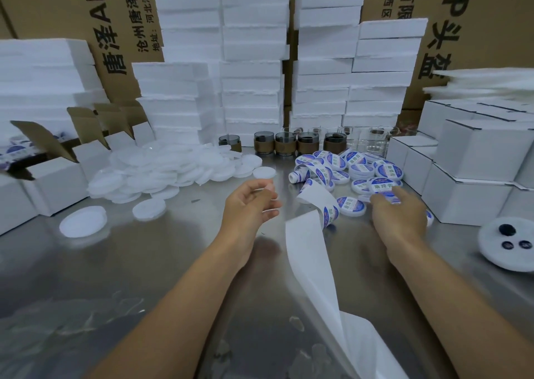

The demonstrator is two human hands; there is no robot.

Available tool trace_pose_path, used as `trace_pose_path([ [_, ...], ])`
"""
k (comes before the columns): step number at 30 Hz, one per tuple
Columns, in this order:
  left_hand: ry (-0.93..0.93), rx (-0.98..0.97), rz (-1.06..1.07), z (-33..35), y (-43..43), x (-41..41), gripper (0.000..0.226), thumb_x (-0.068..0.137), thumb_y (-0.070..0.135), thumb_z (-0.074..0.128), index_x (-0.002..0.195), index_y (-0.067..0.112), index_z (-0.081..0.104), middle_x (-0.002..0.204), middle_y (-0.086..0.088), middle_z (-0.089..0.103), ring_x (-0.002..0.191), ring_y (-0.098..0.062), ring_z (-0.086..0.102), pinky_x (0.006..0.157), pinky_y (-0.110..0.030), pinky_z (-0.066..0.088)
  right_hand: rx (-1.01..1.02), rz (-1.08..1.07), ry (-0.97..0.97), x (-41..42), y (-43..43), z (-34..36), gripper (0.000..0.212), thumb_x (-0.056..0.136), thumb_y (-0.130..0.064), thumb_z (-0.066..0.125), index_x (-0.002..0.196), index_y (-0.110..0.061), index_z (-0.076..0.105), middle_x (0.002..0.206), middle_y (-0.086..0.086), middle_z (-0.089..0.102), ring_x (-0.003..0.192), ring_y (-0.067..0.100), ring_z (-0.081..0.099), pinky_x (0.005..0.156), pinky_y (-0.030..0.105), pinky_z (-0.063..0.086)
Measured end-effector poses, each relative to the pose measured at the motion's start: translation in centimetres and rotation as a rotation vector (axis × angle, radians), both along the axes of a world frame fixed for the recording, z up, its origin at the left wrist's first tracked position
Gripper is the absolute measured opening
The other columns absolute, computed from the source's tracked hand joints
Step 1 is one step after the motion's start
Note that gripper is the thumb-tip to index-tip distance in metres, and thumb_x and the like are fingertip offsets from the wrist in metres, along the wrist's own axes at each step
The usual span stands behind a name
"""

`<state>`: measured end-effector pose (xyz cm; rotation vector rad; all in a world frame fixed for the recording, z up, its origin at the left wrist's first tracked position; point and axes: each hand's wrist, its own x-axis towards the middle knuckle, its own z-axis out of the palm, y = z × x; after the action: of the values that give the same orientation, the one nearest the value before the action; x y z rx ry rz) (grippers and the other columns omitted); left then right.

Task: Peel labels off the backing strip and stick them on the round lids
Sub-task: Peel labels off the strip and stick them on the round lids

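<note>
Many round white plastic lids (161,170)

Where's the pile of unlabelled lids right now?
In the head view, the unlabelled lids are heaped left of centre on the steel table, beyond the left hand, in front of the foam stacks.

A white backing strip (309,251) curls over a silver-grey table (144,263), carrying round blue-and-white labels (331,215). Left of the strip lie plain, milky white lids (161,167); right of it, labelled lids (351,205) show the same blue-and-white pattern. Behind the strip stand white foam blocks (251,46) and brown cardboard boxes (86,17) printed with black characters.
</note>
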<state>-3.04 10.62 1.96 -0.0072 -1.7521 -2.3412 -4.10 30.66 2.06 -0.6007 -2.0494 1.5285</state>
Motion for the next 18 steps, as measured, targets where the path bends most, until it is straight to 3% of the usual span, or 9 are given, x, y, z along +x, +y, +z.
trace_pose_path([
  [3, -0.014, -0.006, 0.020, -0.1, -0.2, 0.3, 0.007, 0.090, 0.010, 0.059, 0.090, 0.016, 0.063, 0.074, 0.000, 0.061, 0.069, -0.014, 0.063, 0.066, -0.022, 0.054, 0.163, -0.006, 0.062, 0.7, -0.1, -0.1, 0.045, 0.085, -0.009, 0.057, 0.130, -0.011, 0.051, 0.144, 0.009, 0.034, 0.125, 0.024, 0.042, 0.101, 0.031, 0.031],
  [5, -0.026, -0.021, 0.049, -0.2, -0.5, 0.4, 0.009, 0.090, 0.009, 0.059, 0.089, 0.016, 0.063, 0.073, 0.000, 0.062, 0.067, -0.012, 0.063, 0.067, -0.022, 0.053, 0.202, -0.006, 0.095, 1.0, -0.2, -0.1, 0.037, 0.085, -0.007, 0.057, 0.121, -0.009, 0.057, 0.134, 0.012, 0.044, 0.113, 0.026, 0.049, 0.095, 0.030, 0.034],
  [7, -0.038, -0.058, 0.091, -0.2, -1.0, 0.2, 0.010, 0.090, 0.009, 0.058, 0.088, 0.017, 0.062, 0.075, -0.001, 0.062, 0.066, -0.010, 0.062, 0.067, -0.022, 0.052, 0.201, 0.048, 0.128, 1.2, -0.4, -0.1, 0.027, 0.085, -0.006, 0.054, 0.112, -0.010, 0.060, 0.112, 0.010, 0.059, 0.095, 0.024, 0.055, 0.081, 0.028, 0.038],
  [9, -0.039, -0.139, 0.142, -0.1, -2.1, -0.2, 0.012, 0.091, 0.010, 0.057, 0.086, 0.020, 0.061, 0.078, -0.002, 0.063, 0.070, -0.010, 0.061, 0.068, -0.022, 0.050, 0.216, 0.140, 0.152, 1.1, -0.9, -0.2, 0.023, 0.085, -0.005, 0.053, 0.105, -0.013, 0.062, 0.088, 0.002, 0.062, 0.075, 0.017, 0.053, 0.067, 0.023, 0.032],
  [12, -0.008, -0.378, 0.320, 0.2, -5.2, -1.3, 0.015, 0.090, 0.010, 0.057, 0.081, 0.022, 0.059, 0.081, 0.003, 0.061, 0.079, -0.013, 0.057, 0.074, -0.019, 0.046, 0.332, 0.251, 0.210, 1.1, -1.7, -0.8, 0.021, 0.083, -0.004, 0.054, 0.095, -0.017, 0.064, 0.070, -0.008, 0.058, 0.061, 0.006, 0.051, 0.060, 0.021, 0.033],
  [14, -0.001, -0.606, 0.453, 0.2, -8.0, -1.9, 0.010, 0.089, 0.007, 0.057, 0.090, 0.017, 0.060, 0.087, 0.002, 0.060, 0.085, -0.014, 0.054, 0.070, -0.014, 0.040, 0.407, 0.292, 0.238, 1.1, -2.0, -1.1, 0.023, 0.082, -0.003, 0.053, 0.089, -0.022, 0.064, 0.064, -0.006, 0.059, 0.059, 0.006, 0.053, 0.055, 0.011, 0.034],
  [18, -0.165, -1.050, 0.597, -0.6, -13.4, -2.7, 0.031, 0.090, 0.015, 0.058, 0.120, 0.010, 0.054, 0.123, -0.014, 0.050, 0.113, -0.028, 0.047, 0.094, -0.033, 0.037, 0.477, 0.324, 0.279, 0.8, -2.0, -1.3, 0.027, 0.082, -0.003, 0.054, 0.083, -0.029, 0.060, 0.064, -0.010, 0.059, 0.061, -0.001, 0.053, 0.055, 0.006, 0.036],
])
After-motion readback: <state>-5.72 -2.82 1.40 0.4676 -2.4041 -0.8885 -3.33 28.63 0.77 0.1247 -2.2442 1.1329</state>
